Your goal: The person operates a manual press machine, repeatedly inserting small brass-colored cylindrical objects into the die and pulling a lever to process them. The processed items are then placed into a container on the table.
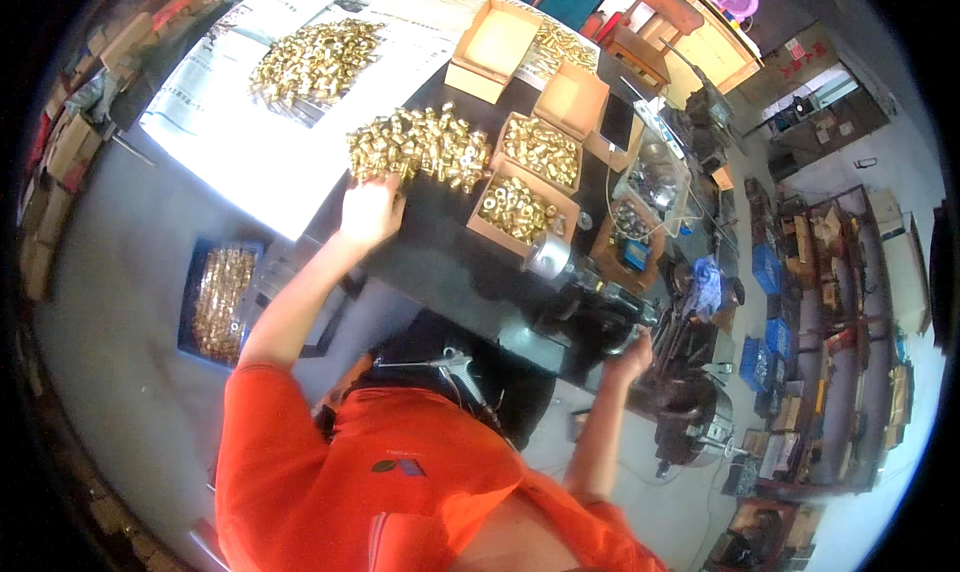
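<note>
My left hand reaches to the near edge of a loose pile of brass fittings on the dark tabletop. Its fingers look curled in, and what is between them, if anything, is hidden. Low on the right, my right hand is closed round the handle of a dark bench machine. A round silver chuck-like part sits at that machine's left end. Beside it stands an open cardboard box holding brass fittings, with a second filled box just behind. A silver air gun lies at my lap.
More brass fittings are spread on newspaper at the far left. An open cardboard box stands farther back. A blue crate of fittings is on the left below the table. Shelves with bins line the right.
</note>
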Motion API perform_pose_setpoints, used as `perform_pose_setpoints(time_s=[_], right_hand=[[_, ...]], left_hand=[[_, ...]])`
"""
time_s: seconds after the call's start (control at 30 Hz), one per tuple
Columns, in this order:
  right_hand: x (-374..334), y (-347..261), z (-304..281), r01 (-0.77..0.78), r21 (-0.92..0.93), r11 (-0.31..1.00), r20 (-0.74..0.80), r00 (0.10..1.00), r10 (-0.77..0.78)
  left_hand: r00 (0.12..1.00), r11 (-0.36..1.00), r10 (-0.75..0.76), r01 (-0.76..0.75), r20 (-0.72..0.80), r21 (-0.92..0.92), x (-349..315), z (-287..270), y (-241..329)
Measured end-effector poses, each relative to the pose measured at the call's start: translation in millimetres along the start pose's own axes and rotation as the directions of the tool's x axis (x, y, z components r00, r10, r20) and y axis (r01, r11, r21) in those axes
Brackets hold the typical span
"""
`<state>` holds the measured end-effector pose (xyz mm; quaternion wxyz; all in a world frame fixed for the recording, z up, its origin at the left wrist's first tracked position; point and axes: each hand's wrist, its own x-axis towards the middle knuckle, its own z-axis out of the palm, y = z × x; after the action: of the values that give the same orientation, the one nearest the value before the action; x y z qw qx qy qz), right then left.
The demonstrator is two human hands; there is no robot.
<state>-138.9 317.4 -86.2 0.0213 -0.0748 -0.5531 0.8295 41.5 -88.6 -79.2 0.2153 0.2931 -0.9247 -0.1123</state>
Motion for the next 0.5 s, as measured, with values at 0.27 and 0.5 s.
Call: perform_pose_setpoints(time_s=[0.27,0.5], right_hand=[[-14,6,-24,0.054,0.098,0.994,0.055,0.997,-0.06],[-18,0,-19,0.035,0.081,0.996,0.028,0.999,-0.037]], left_hand=[[0.998,0.996,-0.015,0.022,0.068,-0.09,-6,-18,10],[0.997,0.997,0.03,-0.025,0.076,-0.069,-7,-11,4]])
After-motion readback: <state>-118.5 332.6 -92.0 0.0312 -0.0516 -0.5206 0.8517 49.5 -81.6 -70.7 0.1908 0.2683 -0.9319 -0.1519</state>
